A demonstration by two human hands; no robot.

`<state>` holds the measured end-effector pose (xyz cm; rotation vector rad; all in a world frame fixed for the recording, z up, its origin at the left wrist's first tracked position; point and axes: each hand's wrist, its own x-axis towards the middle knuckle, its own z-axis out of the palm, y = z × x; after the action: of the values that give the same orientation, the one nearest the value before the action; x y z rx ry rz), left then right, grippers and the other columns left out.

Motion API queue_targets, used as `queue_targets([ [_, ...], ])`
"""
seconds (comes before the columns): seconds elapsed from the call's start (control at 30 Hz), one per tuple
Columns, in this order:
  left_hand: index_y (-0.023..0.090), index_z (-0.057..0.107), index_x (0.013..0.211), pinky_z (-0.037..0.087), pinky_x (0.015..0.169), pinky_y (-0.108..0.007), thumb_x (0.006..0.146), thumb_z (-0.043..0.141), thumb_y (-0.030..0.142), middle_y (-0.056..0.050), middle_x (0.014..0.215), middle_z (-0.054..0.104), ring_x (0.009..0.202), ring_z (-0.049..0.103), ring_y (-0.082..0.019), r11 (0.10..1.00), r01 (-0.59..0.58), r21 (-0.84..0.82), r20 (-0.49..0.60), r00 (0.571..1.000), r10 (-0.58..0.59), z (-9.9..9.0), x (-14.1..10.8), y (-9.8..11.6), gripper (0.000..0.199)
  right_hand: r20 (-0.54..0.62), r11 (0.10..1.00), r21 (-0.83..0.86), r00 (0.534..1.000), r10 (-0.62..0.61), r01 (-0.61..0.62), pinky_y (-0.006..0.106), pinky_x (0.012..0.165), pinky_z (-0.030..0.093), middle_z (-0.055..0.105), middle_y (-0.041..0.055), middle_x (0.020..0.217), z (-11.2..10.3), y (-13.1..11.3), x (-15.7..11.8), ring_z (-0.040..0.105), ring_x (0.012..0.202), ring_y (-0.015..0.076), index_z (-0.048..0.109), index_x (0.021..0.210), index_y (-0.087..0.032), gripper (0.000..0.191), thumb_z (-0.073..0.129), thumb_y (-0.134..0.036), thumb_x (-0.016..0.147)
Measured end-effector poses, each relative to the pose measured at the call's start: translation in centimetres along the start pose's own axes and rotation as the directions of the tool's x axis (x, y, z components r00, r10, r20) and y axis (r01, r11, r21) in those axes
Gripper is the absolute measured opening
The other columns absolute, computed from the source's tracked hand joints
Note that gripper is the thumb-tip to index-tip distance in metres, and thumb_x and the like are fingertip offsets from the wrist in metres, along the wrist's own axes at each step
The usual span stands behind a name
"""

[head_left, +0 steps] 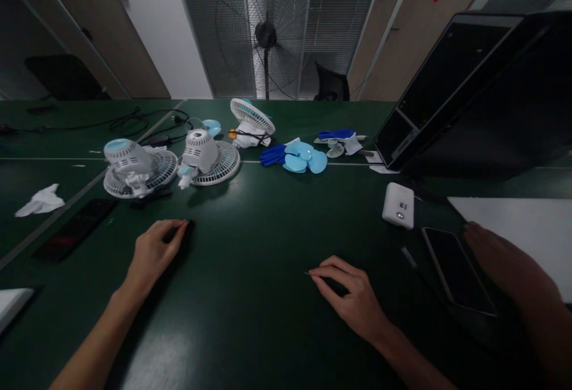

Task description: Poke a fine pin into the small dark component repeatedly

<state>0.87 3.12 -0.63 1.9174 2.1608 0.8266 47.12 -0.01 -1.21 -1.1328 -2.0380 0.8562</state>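
Jutting from right hand (pixel 358 302): thin piece (pixel 307 273)

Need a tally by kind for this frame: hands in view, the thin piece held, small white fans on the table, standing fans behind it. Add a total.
Hands: 3 (wearer's left hand, wearer's right hand, another person's hand)
Thin piece: 1
Small white fans: 3
Standing fan: 1
Total: 8

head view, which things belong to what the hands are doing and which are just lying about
In use:
- thin sliver, pinched in the right hand
- small dark thing at the fingertips of the left hand, too dim to name

Lying about, untouched by either:
- white fans
- light-blue blades
- white device
- phone
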Motion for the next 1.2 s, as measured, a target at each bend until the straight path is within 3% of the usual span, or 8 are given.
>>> queue_targets([
  [0.27, 0.023, 0.075, 0.116, 0.055, 0.100, -0.041, 0.096, 0.045, 0.054, -0.013, 0.121, 0.075, 0.111, 0.071, -0.031, 0.952, -0.159, 0.262, 0.087, 0.986, 0.141, -0.1, -0.5, -0.5, 0.047, 0.002, 1.000, -0.005, 1.000, 0.003, -0.003, 0.032, 0.078, 0.059, 0.071, 0.0037, 0.102, -0.1, -0.1, 0.1, 0.072, 0.088, 0.0187, 0.076, 0.112, -0.027, 0.019, 0.061, -0.021, 0.102],
  [0.4, 0.021, 0.076, 0.114, 0.053, 0.102, -0.044, 0.098, 0.046, 0.054, -0.013, 0.119, 0.076, 0.112, 0.070, -0.032, 0.952, -0.234, 0.195, 0.108, 0.970, 0.216, 0.6, -0.9, 0.5, 0.048, 0.000, 1.000, -0.015, 1.000, 0.006, -0.006, 0.031, 0.078, 0.059, 0.071, 0.0038, 0.102, -0.1, -0.2, 0.1, 0.072, 0.088, 0.0180, 0.076, 0.112, -0.026, 0.020, 0.061, -0.021, 0.102],
  [0.53, 0.025, 0.077, 0.112, 0.057, 0.095, -0.039, 0.098, 0.056, 0.054, -0.008, 0.116, 0.077, 0.106, 0.072, -0.027, 0.979, -0.139, -0.149, 0.207, 0.964, 0.168, 2.4, -2.5, 5.6, 0.039, -0.017, 0.999, -0.044, 1.000, -0.021, 0.021, 0.030, 0.076, 0.058, 0.072, 0.0034, 0.099, -0.1, -0.2, 0.0, 0.072, 0.086, 0.0175, 0.077, 0.110, -0.025, 0.019, 0.062, -0.020, 0.101],
  [0.6, 0.025, 0.077, 0.105, 0.057, 0.090, -0.036, 0.098, 0.061, 0.049, -0.006, 0.111, 0.078, 0.101, 0.073, -0.024, 0.941, -0.086, -0.326, 0.322, 0.926, 0.196, 3.7, -3.9, 9.1, 0.029, -0.013, 0.998, -0.058, 0.999, -0.037, 0.036, 0.029, 0.075, 0.057, 0.072, 0.0032, 0.098, 0.0, -0.3, -0.1, 0.072, 0.085, 0.0172, 0.077, 0.109, -0.025, 0.018, 0.062, -0.019, 0.101],
  [0.7, 0.025, 0.076, 0.101, 0.053, 0.094, -0.036, 0.099, 0.065, 0.038, -0.004, 0.108, 0.077, 0.104, 0.070, -0.021, 0.871, -0.091, -0.482, 0.428, 0.843, 0.325, 5.6, -6.0, 14.1, 0.017, 0.014, 0.996, -0.073, 0.998, -0.058, 0.059, 0.029, 0.075, 0.057, 0.072, 0.0029, 0.098, 0.2, -0.5, -0.3, 0.072, 0.084, 0.0166, 0.077, 0.110, -0.025, 0.018, 0.062, -0.019, 0.101],
  [0.83, 0.026, 0.072, 0.104, 0.048, 0.096, -0.037, 0.099, 0.065, 0.030, -0.002, 0.106, 0.075, 0.104, 0.066, -0.020, 0.828, -0.133, -0.545, 0.454, 0.783, 0.425, 7.1, -7.8, 17.6, 0.009, 0.039, 0.988, -0.108, 0.994, -0.104, 0.108, 0.028, 0.073, 0.056, 0.072, 0.0029, 0.097, 0.7, -0.8, -0.5, 0.071, 0.083, 0.0163, 0.077, 0.111, -0.026, 0.020, 0.062, -0.017, 0.100],
  [1.1, 0.026, 0.067, 0.119, 0.045, 0.100, -0.038, 0.093, 0.071, 0.021, -0.003, 0.115, 0.070, 0.109, 0.061, -0.021, 0.812, -0.167, -0.559, 0.428, 0.781, 0.456, 7.3, -8.2, 17.3, 0.027, 0.064, 0.978, -0.152, 0.989, -0.134, 0.142, 0.027, 0.069, 0.053, 0.071, 0.0026, 0.097, 0.5, -0.6, -0.7, 0.071, 0.081, 0.0153, 0.075, 0.111, -0.025, 0.019, 0.062, -0.017, 0.100],
  [1.2, 0.026, 0.069, 0.114, 0.044, 0.100, -0.037, 0.095, 0.070, 0.021, -0.003, 0.113, 0.069, 0.109, 0.060, -0.021, 0.814, -0.177, -0.553, 0.430, 0.776, 0.461, 7.5, -8.3, 17.1, 0.021, 0.074, 0.974, -0.169, 0.987, -0.140, 0.151, 0.028, 0.070, 0.053, 0.071, 0.0026, 0.097, 0.5, -0.6, -0.8, 0.071, 0.082, 0.0159, 0.076, 0.110, -0.025, 0.019, 0.062, -0.017, 0.099],
])
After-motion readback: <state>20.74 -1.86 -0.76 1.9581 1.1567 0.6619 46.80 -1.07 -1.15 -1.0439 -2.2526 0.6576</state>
